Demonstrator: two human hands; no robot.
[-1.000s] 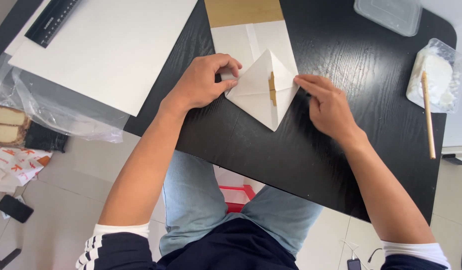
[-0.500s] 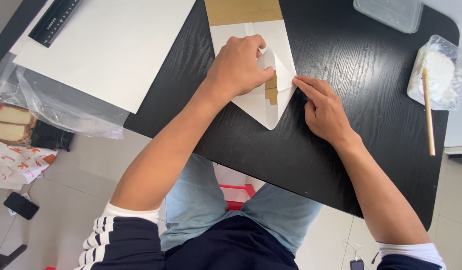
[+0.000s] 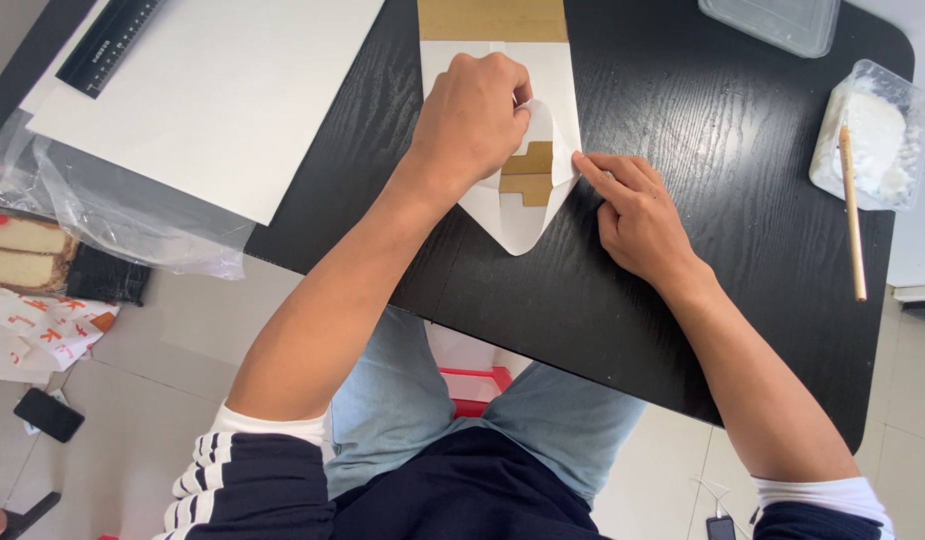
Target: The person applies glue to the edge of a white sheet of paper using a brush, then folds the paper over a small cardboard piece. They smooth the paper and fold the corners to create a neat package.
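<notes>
A white folded paper piece (image 3: 528,215) with a point towards me lies on the black table (image 3: 683,300), over a brown cardboard sheet (image 3: 493,18). Brown card shows through its opening. My left hand (image 3: 473,115) rests fist-like on the upper left of the paper and curls a flap of it over with the fingers. My right hand (image 3: 633,215) lies flat at the paper's right edge, its index fingertip pressing the fold there.
A large white board (image 3: 213,90) with a black ruler (image 3: 111,42) lies at the left, over clear plastic wrap (image 3: 123,220). At the right stand a clear tub of white paste (image 3: 873,135) with a wooden stick (image 3: 851,210) and a clear lid (image 3: 773,20).
My left hand has moved up and right across the paper, lifting the left flap over. The right hand has stayed at the right fold.
</notes>
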